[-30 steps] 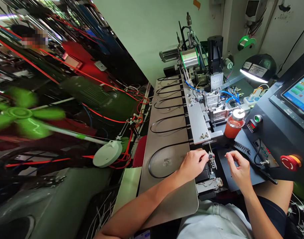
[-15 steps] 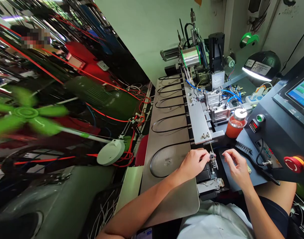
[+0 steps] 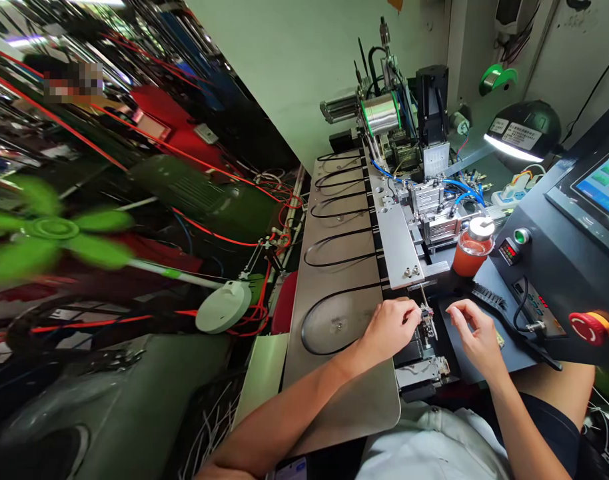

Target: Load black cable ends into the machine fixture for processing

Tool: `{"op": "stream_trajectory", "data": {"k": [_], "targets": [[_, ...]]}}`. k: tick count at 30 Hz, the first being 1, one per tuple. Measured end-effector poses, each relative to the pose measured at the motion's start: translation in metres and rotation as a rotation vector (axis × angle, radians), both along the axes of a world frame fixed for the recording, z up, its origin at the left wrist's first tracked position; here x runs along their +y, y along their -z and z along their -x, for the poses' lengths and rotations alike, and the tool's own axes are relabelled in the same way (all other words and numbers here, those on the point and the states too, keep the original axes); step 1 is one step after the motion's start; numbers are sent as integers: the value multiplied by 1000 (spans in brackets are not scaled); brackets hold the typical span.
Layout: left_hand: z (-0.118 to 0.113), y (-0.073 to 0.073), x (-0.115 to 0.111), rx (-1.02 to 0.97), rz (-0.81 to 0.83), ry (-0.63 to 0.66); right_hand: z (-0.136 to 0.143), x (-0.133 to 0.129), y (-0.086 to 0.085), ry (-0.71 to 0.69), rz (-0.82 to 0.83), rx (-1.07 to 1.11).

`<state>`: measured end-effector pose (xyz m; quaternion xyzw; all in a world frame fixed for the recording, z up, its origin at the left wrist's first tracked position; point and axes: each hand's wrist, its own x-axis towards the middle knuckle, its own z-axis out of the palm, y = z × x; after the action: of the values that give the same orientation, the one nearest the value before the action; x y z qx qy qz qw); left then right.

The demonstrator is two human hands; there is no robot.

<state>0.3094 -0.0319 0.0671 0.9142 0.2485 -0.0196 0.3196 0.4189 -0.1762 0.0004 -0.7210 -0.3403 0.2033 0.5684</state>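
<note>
My left hand (image 3: pixel 395 325) is closed in a pinch at the left side of a small metal fixture (image 3: pixel 427 323). The nearest black cable (image 3: pixel 304 320) loops over the metal plate and runs in under this hand; its end is hidden by my fingers. To the right of the fixture, apart from it, my right hand (image 3: pixel 477 333) has its fingers curled and the thumb near the index finger. Whatever lies between those fingertips, if anything, is too small to make out. A silver slide block (image 3: pixel 422 373) sits below the fixture, towards my lap.
More black cable loops (image 3: pixel 334 230) lie along the metal plate (image 3: pixel 354 407). An orange-red jar (image 3: pixel 472 250), a black brush (image 3: pixel 492 300) and a red emergency stop button (image 3: pixel 587 330) stand at the right. A lit lamp (image 3: pixel 524 133) hangs above; a green fan (image 3: pixel 49 227) spins at the left.
The view has shifted very slightly. Both hands stay nearly in place beside the fixture, and the fan blades have turned.
</note>
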Motion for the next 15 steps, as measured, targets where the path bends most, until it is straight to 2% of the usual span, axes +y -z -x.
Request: {"op": "stream_trajectory", "data": {"k": [9, 12, 15], "targets": [[-3, 1, -5, -37, -57, 19, 2, 23, -4, -149, 26, -90], [0, 5, -5, -41, -131, 36, 6, 28, 1, -182, -20, -36], [6, 11, -6, -95, -262, 33, 10, 31, 8, -153, -76, 6]]}}
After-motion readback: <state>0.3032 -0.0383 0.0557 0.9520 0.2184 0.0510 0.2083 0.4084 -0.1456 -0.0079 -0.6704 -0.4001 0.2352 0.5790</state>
